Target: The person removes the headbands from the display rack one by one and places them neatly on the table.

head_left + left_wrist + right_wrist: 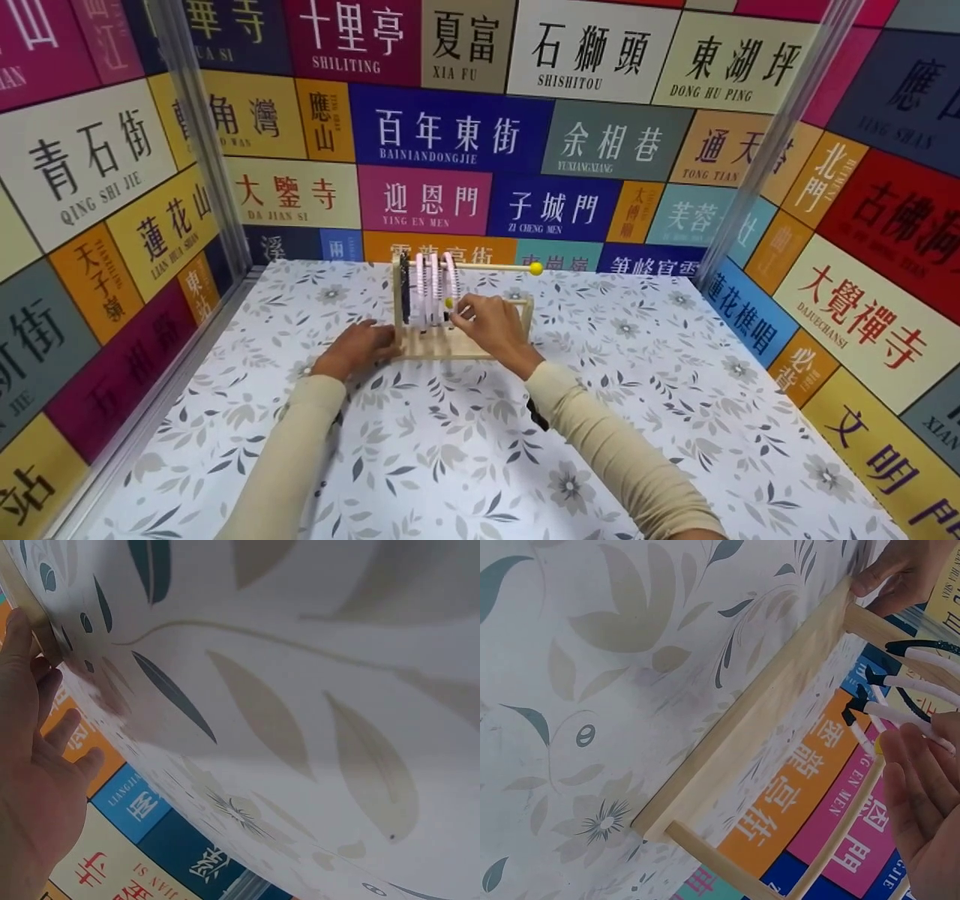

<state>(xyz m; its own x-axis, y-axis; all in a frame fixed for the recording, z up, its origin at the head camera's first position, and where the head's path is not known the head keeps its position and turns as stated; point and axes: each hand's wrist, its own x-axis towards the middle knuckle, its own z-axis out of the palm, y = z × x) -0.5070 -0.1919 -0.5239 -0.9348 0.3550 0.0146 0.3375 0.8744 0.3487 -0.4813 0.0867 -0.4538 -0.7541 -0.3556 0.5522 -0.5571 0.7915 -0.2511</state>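
Observation:
A light wooden rack (450, 348) stands on the table, with a flat base, end posts and rods. Several pale pink headbands (435, 289) with toothed inner edges hang at its left part, beside a black headband (406, 292). My right hand (495, 322) pinches the rightmost pink headband beside a small yellow ball (449, 302); in the right wrist view, fingers cover part of that white-looking headband (889, 714). With thumb and fingers, my left hand (356, 349) grips the left end of the base. The left wrist view shows only an edge of the rack (36, 619).
A second yellow ball (536, 268) tips the upper rod, which sticks out to the right. White floral cloth (450, 450) covers the table. Panels of colourful signs (450, 127) stand behind and at both sides, with metal posts (199, 127) at the corners.

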